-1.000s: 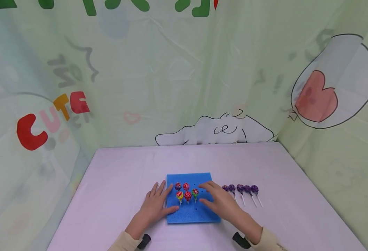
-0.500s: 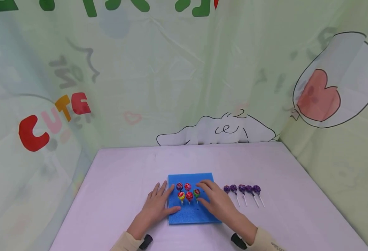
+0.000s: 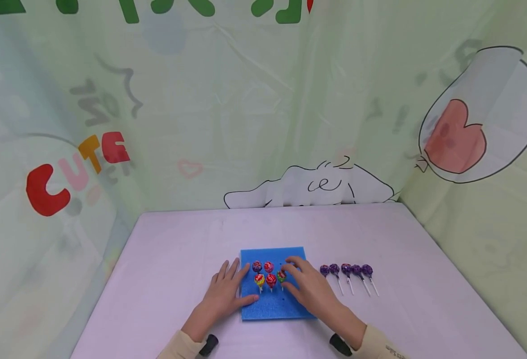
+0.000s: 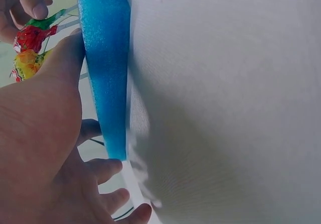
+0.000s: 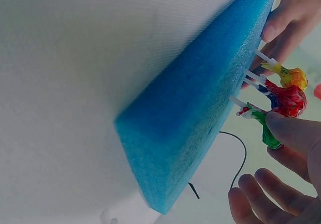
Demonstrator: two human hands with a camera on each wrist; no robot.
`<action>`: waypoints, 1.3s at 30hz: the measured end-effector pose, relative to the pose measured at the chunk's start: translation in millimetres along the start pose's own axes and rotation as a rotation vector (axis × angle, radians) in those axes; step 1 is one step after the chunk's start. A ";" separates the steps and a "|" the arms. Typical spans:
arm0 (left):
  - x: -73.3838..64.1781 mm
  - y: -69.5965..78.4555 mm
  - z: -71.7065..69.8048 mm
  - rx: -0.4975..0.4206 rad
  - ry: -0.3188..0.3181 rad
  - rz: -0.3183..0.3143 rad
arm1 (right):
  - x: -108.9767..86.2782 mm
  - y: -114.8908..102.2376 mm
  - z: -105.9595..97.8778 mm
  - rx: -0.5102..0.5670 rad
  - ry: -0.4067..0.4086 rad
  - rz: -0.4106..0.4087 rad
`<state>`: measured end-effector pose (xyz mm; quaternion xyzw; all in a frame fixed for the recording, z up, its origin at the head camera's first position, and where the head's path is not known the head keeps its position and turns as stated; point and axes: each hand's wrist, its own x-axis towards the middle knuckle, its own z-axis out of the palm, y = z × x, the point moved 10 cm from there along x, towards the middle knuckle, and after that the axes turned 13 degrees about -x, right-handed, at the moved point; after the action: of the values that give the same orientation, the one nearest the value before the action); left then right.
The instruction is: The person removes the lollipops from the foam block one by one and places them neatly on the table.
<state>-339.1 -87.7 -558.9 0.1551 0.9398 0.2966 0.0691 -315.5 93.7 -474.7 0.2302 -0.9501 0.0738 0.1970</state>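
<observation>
A blue foam block [image 3: 263, 311] lies on the table with several wrapped lollipops standing upright in it by their sticks. My right hand [image 3: 314, 291] pinches the green lollipop [image 5: 271, 136] between thumb and index finger, its stick still in the foam. Beside that one stand a red lollipop [image 3: 270, 280] and a yellow lollipop [image 3: 259, 280]. Behind them are a dark purple-red lollipop [image 3: 257, 267] and a pink lollipop [image 3: 268, 267]. With fingers spread, my left hand [image 3: 222, 294] rests along the block's left edge, thumb on its top face.
To the right of the block, several purple lollipops [image 3: 356, 270] lie in a row on the pale table [image 3: 178, 234], sticks toward me. Small holes show in the foam. A printed curtain [image 3: 245, 124] encloses the table at the back and sides.
My right hand has moved slightly left from beside the green lollipop, and its thumb and index finger have closed on it. The left hand keeps its place on the block.
</observation>
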 end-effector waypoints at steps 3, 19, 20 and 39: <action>0.2 0.9 -0.9 0.001 0.005 0.003 | 0.9 -0.3 -1.4 -0.002 0.004 -0.001; -0.3 4.6 -5.5 -0.007 0.008 0.006 | 10.3 0.9 -19.5 -0.056 0.026 0.001; -0.6 4.5 -5.4 -0.008 0.008 0.005 | 11.2 2.0 -20.1 -0.059 0.015 0.011; -1.7 4.5 -3.9 -0.029 0.016 0.021 | 9.1 42.4 -5.5 0.212 -0.387 0.199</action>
<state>-337.2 -86.9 -553.1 0.1614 0.9343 0.3119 0.0609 -340.8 128.7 -468.1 0.1646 -0.9752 0.1465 -0.0223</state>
